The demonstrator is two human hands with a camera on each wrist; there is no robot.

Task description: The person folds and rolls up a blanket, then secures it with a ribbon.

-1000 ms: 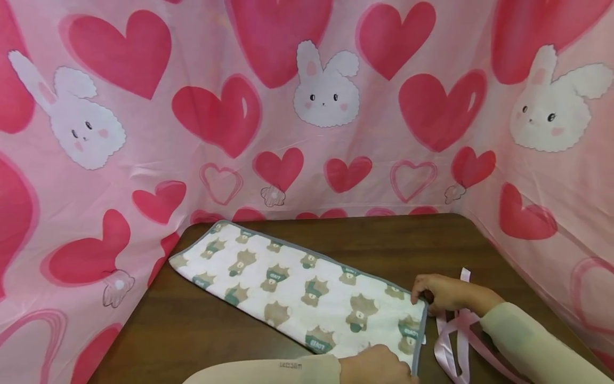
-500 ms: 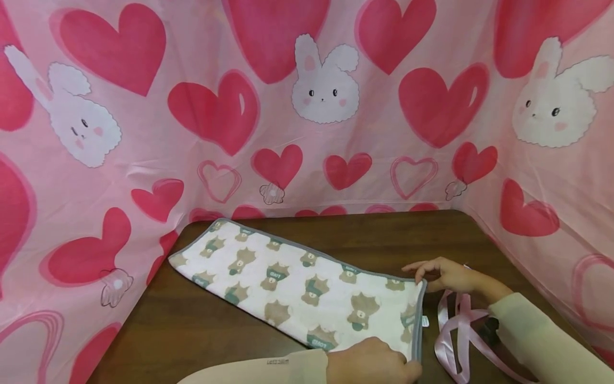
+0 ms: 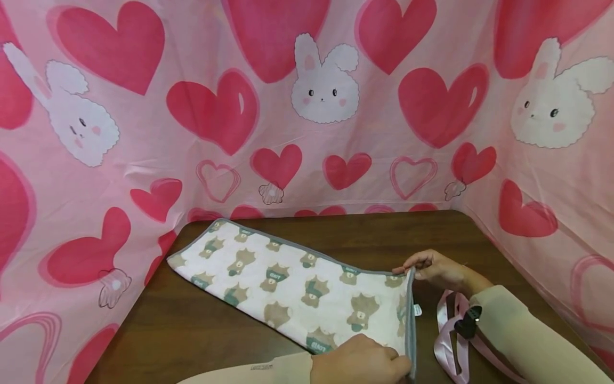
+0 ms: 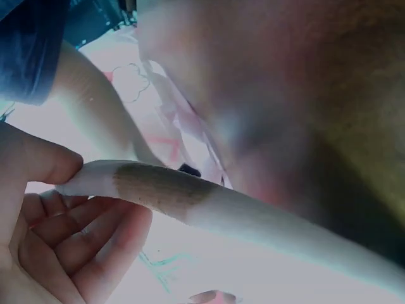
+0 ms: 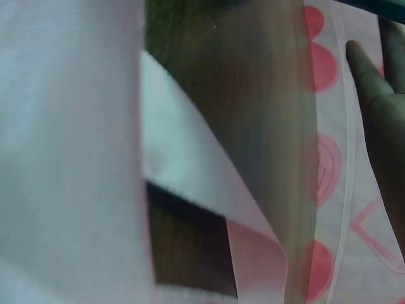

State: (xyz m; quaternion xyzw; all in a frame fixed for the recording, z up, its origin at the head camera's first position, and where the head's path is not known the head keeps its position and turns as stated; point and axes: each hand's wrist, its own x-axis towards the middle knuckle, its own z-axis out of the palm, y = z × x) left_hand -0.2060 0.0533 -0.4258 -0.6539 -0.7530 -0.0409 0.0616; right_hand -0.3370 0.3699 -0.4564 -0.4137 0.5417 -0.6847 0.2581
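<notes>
A long folded towel [image 3: 288, 288], white with brown bears and a grey border, lies slantwise on the brown table. My left hand [image 3: 362, 360] holds its near right corner. In the left wrist view, the thumb of my left hand [image 4: 41, 215] lies on top of the towel [image 4: 164, 190] and the fingers are beneath it. At the far right corner my right hand [image 3: 441, 272] pinches the border, and the towel's right end stands a little raised. A white tag [image 3: 417, 310] sticks out from that end. The right wrist view shows only part of my right hand [image 5: 380, 120], without the towel.
A loose pink satin ribbon [image 3: 443, 352] lies in loops to the right of the towel, partly under the right forearm. A small black device [image 3: 467, 322] sits at the right wrist. A pink curtain [image 3: 316, 176] with hearts and rabbits surrounds the table [image 3: 192, 325].
My right hand has moved up and left, drawing the towel's far right corner with it. The right end has lifted and shifted left. My left hand has moved slightly left, still gripping.
</notes>
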